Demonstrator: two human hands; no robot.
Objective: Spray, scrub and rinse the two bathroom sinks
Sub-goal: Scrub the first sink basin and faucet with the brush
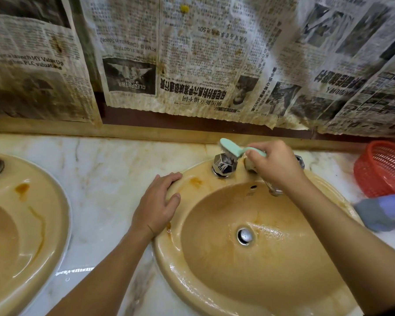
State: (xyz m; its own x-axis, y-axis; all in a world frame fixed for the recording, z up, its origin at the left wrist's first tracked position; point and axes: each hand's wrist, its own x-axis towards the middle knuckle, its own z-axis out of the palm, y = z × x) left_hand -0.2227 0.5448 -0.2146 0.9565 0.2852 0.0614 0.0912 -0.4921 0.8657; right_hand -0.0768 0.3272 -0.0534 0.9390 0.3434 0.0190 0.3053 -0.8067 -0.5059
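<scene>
R hand [274,164] grips brush [232,148], bristles on tap knob [224,165] at sink [214,281] back rim. L hand [156,207] flat, fingers relaxed, on sink's left rim.

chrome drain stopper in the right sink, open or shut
Cannot tell. The chrome drain stopper shows as a wet dome in its ring; the tan sink holds no pooled water.

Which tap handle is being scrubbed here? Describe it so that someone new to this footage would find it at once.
Start at the tan oval sink on the right of the marble counter. On its back ledge, left of the spout, stands a faceted chrome tap handle. It alone has the mint-green plastic brush, gripped by the right hand, against it.
</scene>
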